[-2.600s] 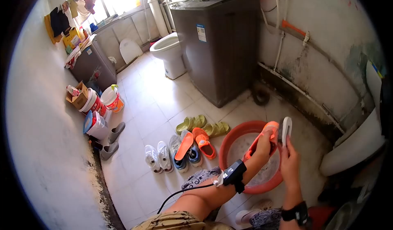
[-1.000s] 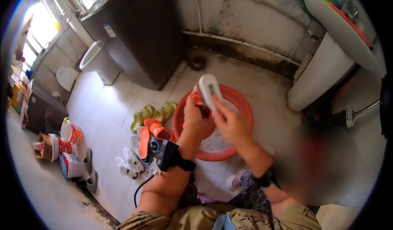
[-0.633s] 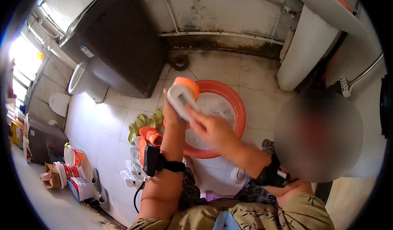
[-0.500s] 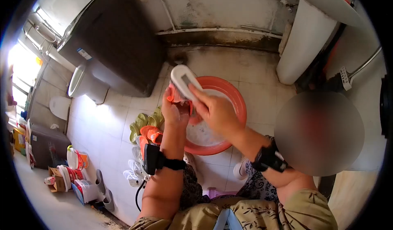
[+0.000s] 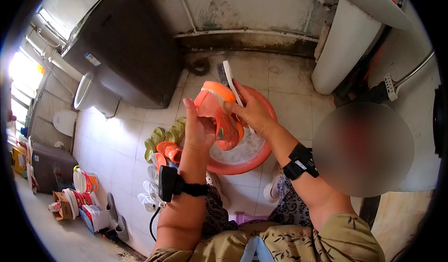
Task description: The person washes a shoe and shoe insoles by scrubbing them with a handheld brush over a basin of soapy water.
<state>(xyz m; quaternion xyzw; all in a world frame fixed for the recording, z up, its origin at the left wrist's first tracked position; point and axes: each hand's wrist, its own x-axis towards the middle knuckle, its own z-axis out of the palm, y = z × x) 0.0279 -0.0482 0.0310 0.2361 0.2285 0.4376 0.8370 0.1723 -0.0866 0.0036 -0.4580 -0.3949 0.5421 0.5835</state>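
An orange shoe (image 5: 211, 104) is raised above a red basin (image 5: 269, 110) of sudsy water. My left hand (image 5: 198, 130) supports the shoe from the left, thumb up, its other fingers mostly hidden by the shoe. On the shoe's right side, my right hand (image 5: 255, 116) grips a white scrub brush (image 5: 229, 77) with dark bristles. The brush stands nearly upright beside the shoe, bristles facing left, and my right thumb presses against the shoe. The basin sits on the tiled floor in front of my feet.
Green slippers (image 5: 154, 139), orange shoes (image 5: 169, 151) and white shoes (image 5: 150, 187) line the floor left of the basin. A dark washing machine (image 5: 135, 52) stands beyond them. Several tubs, including a white bucket (image 5: 85, 180), are at far left. A white pedestal (image 5: 347, 42) rises at right.
The shoe has been turned and now shows more of its orange upper. The brush has swung from lying across the shoe to nearly upright on its right side.
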